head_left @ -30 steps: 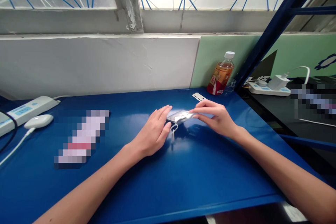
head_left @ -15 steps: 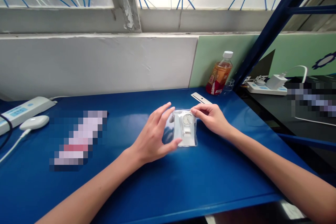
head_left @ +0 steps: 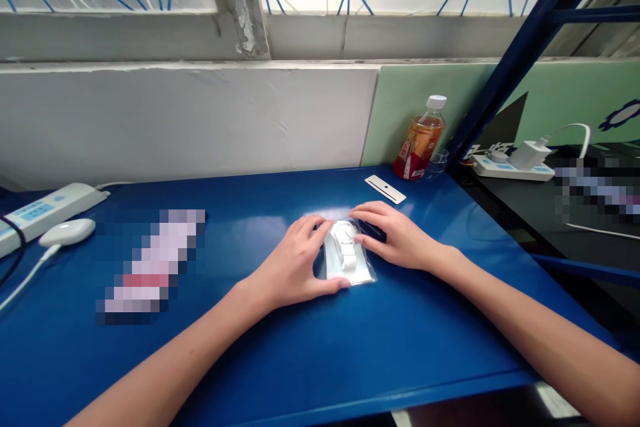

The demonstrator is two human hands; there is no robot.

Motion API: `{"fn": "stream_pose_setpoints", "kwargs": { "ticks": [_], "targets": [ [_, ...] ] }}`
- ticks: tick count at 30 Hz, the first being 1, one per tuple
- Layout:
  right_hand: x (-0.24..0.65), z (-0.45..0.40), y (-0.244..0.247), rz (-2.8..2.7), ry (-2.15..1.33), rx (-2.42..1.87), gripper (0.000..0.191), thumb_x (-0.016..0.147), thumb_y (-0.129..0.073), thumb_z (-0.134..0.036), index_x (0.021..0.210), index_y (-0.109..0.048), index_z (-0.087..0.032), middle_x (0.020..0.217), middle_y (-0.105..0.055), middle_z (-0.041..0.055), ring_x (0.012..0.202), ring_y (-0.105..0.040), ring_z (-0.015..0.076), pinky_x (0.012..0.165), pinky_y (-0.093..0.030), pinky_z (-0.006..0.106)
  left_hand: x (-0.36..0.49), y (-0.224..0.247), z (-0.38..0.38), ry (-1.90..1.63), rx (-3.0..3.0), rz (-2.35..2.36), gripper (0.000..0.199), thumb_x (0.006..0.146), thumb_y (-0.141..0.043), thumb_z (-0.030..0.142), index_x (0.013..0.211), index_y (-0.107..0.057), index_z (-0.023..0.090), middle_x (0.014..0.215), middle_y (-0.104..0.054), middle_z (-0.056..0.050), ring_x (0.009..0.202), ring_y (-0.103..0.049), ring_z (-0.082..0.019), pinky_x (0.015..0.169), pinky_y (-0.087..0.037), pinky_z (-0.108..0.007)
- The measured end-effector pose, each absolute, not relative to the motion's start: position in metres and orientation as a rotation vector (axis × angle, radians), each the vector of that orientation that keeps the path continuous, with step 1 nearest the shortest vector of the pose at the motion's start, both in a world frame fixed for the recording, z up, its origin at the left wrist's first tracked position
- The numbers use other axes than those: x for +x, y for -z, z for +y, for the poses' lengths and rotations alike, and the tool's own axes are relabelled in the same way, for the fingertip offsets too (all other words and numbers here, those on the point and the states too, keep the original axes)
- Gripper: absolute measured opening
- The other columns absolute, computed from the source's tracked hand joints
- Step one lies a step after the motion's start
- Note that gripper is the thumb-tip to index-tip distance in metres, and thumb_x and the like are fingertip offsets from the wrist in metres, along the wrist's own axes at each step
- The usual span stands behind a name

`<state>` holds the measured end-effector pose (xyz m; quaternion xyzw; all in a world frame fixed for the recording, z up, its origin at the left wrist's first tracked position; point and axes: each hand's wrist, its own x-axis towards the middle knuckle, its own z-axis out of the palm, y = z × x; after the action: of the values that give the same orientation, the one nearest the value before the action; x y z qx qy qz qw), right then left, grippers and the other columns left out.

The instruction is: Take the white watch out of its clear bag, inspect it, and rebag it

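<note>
A clear plastic bag (head_left: pixel 361 272) with a white watch (head_left: pixel 345 243) in it lies on the blue table (head_left: pixel 310 360). My left hand (head_left: pixel 300 260) rests at the bag's left side, thumb along the lower edge and fingers at the upper left corner, spread apart. On the other side, my right hand (head_left: pixel 393 233) has its fingers apart over the bag's upper right, with the thumb beside the round watch face. Neither hand is closed round the bag.
Behind the hands lies a white card (head_left: pixel 385 189), with a drink bottle (head_left: pixel 420 140) near the wall. At the left are a power strip (head_left: pixel 50 210), a white oval device (head_left: pixel 67 232) and a pixelated object (head_left: pixel 155 260). A blue post (head_left: pixel 525 47) slants up at the right.
The bag has come down flatter and turned slightly. My right hand has let go of its upper corner and spread its fingers. My left fingers have lowered onto the bag's edge.
</note>
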<state>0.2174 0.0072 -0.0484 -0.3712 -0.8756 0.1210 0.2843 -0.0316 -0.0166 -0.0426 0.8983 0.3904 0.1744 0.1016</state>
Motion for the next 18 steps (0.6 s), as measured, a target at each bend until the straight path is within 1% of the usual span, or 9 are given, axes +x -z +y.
{"fn": "stream_pose_setpoints", "kwargs": {
  "ticks": [2, 4, 6, 8, 11, 13, 15, 18],
  "targets": [
    [0.2200, 0.0050, 0.0454, -2.493, -0.334, -0.944, 0.057, 0.090, -0.060, -0.044, 0.137, -0.052, -0.014, 0.136, -0.056, 0.0190, 0.126, -0.052, 0.0310, 0.103, -0.046, 0.049, -0.0336, 0.0430, -0.0149, -0.473, 2.655, 1.184, 0.091, 0.076, -0.066, 0.066, 0.144, -0.038, 0.012, 0.143, -0.045, -0.023, 0.136, -0.038, -0.039, 0.108, -0.038, -0.053],
    [0.2220, 0.0032, 0.0434, -2.568, -0.352, -0.946, 0.075, 0.085, -0.064, -0.051, 0.145, -0.042, -0.011, 0.143, -0.049, 0.0219, 0.132, -0.047, 0.0332, 0.106, -0.044, 0.050, -0.0351, 0.0439, -0.0136, -0.432, 2.663, 1.195, 0.094, 0.077, -0.063, 0.068, 0.146, -0.035, 0.011, 0.147, -0.042, -0.023, 0.139, -0.034, -0.039, 0.110, -0.035, -0.053],
    [0.2230, 0.0025, 0.0427, -2.599, -0.359, -0.958, 0.085, 0.082, -0.065, -0.056, 0.148, -0.036, -0.011, 0.147, -0.045, 0.0229, 0.134, -0.045, 0.0347, 0.106, -0.043, 0.052, -0.0357, 0.0449, -0.0129, -0.384, 2.673, 1.184, 0.096, 0.079, -0.059, 0.072, 0.149, -0.031, 0.012, 0.151, -0.037, -0.022, 0.142, -0.029, -0.039, 0.112, -0.031, -0.054],
    [0.2234, 0.0025, 0.0430, -2.613, -0.362, -0.973, 0.088, 0.081, -0.066, -0.058, 0.149, -0.035, -0.012, 0.148, -0.043, 0.0228, 0.136, -0.043, 0.0358, 0.107, -0.042, 0.053, -0.0356, 0.0454, -0.0125, -0.325, 2.688, 1.163, 0.098, 0.081, -0.053, 0.074, 0.152, -0.026, 0.012, 0.154, -0.032, -0.022, 0.145, -0.024, -0.038, 0.115, -0.026, -0.054],
    [0.2244, 0.0033, 0.0445, -2.632, -0.370, -0.996, 0.092, 0.078, -0.067, -0.062, 0.149, -0.035, -0.012, 0.150, -0.041, 0.0218, 0.141, -0.035, 0.0369, 0.110, -0.038, 0.054, -0.0353, 0.0452, -0.0121, -0.258, 2.698, 1.147, 0.097, 0.085, -0.046, 0.075, 0.154, -0.020, 0.012, 0.158, -0.026, -0.020, 0.147, -0.018, -0.036, 0.117, -0.020, -0.052],
    [0.2255, 0.0038, 0.0457, -2.641, -0.389, -0.997, 0.096, 0.076, -0.068, -0.063, 0.150, -0.033, -0.013, 0.151, -0.041, 0.0204, 0.143, -0.031, 0.0366, 0.111, -0.037, 0.054, -0.0355, 0.0451, -0.0115, -0.238, 2.690, 1.151, 0.096, 0.085, -0.044, 0.075, 0.155, -0.019, 0.013, 0.158, -0.024, -0.019, 0.148, -0.016, -0.036, 0.117, -0.019, -0.052],
    [0.2262, 0.0039, 0.0469, -2.639, -0.403, -1.001, 0.099, 0.075, -0.069, -0.064, 0.151, -0.031, -0.013, 0.152, -0.040, 0.0198, 0.144, -0.030, 0.0361, 0.112, -0.037, 0.053, -0.0361, 0.0452, -0.0109, -0.224, 2.674, 1.162, 0.098, 0.084, -0.045, 0.076, 0.155, -0.020, 0.013, 0.159, -0.023, -0.018, 0.148, -0.015, -0.036, 0.117, -0.019, -0.053],
    [0.2259, 0.0034, 0.0476, -2.645, -0.399, -1.018, 0.102, 0.074, -0.068, -0.065, 0.151, -0.030, -0.010, 0.153, -0.036, 0.0219, 0.144, -0.029, 0.0360, 0.113, -0.035, 0.053, -0.0370, 0.0452, -0.0104, -0.209, 2.653, 1.180, 0.099, 0.083, -0.046, 0.077, 0.154, -0.021, 0.013, 0.159, -0.023, -0.017, 0.148, -0.014, -0.037, 0.117, -0.019, -0.052]
  ]
}}
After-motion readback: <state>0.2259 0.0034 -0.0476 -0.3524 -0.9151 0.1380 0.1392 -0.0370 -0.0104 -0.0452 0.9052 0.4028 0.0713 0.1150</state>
